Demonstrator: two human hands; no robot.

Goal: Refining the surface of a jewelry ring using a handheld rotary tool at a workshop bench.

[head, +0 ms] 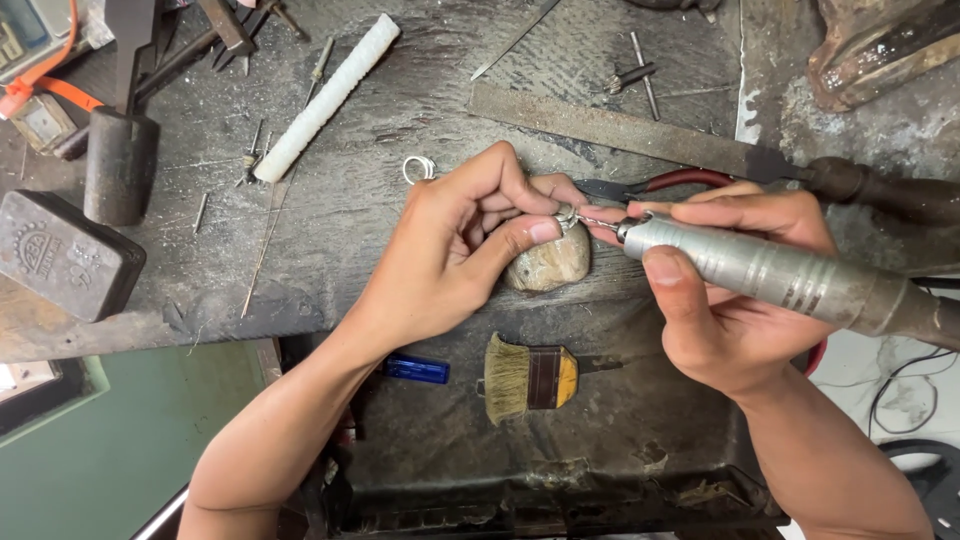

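My left hand (470, 240) pinches a small silver ring (566, 215) between thumb and fingers, resting against a rounded wooden bench peg (550, 265). In my right hand (715, 310) lies a grey metal rotary handpiece (770, 275), gripped like a pen. Its thin bit (598, 223) points left and touches the ring. Both hands sit over the middle of the worn dark workbench (380, 180).
A small brush (528, 378) and a blue lighter (415, 369) lie in the tray below. Red-handled pliers (665, 182), a long flat file (620, 130), a white ridged stick (325, 98), a dark metal block (65, 255), a hammer (120, 160) and loose bits lie around.
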